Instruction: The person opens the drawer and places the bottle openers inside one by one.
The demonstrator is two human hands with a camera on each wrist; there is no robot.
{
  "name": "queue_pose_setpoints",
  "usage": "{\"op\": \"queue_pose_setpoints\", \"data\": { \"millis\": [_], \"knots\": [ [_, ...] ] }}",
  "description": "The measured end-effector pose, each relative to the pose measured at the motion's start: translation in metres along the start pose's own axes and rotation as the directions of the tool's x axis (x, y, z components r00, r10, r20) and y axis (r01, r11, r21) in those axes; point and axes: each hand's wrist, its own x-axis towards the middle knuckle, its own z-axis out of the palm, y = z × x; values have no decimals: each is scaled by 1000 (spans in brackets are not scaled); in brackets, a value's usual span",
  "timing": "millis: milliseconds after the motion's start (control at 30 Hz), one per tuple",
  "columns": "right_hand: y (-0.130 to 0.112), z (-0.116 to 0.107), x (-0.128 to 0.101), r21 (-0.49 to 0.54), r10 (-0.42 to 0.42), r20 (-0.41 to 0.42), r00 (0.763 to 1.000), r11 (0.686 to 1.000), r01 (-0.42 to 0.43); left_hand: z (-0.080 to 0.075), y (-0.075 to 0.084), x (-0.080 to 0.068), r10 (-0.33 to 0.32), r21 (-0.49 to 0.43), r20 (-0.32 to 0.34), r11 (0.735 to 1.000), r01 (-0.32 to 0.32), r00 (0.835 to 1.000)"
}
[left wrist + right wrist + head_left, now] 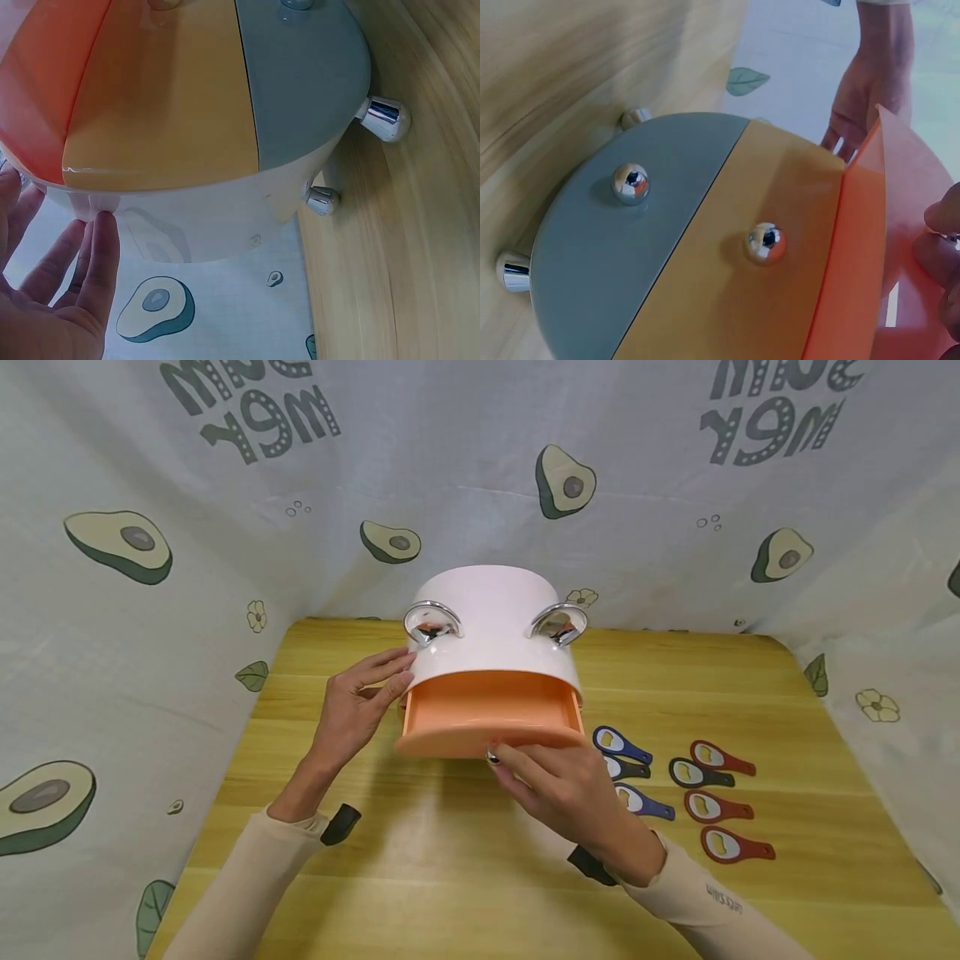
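Note:
A white rounded drawer cabinet (491, 610) stands at the back of the table. Its top orange drawer (450, 742) is pulled partway out, and its visible interior holds nothing. My right hand (573, 785) pinches the chrome knob (492, 758) on that drawer's front. Against the cabinet's left side, my left hand (351, 706) rests its extended fingertips, also visible as the fingers (97, 270) in the left wrist view. Below, the yellow middle drawer (780, 187) and the grey bottom drawer (667, 195) are closed, each with a round chrome knob.
Several bottle openers lie on the table (450, 877) right of the cabinet: blue ones (636, 802), red ones (738, 847) and dark ones (701, 773). Two chrome loops (432, 620) stick up from the cabinet top. Chrome feet (386, 120) support it. An avocado-print cloth (480, 510) hangs behind.

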Motion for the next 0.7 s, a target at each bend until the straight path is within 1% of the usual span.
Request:
{"op": "queue_pose_setpoints", "data": {
  "millis": [233,533,700],
  "knots": [
    [-10,-4,-1,20,-36,-48,998,999,37,0,0,0,-12,18,-1,1000,12,1000],
    [-16,-9,-5,33,-39,-31,999,999,40,1,-1,0,-20,19,2,1000,20,1000],
    [-16,-8,-7,18,-47,-38,998,999,47,2,-1,0,-26,-2,-5,1000,26,1000]
  ]
}}
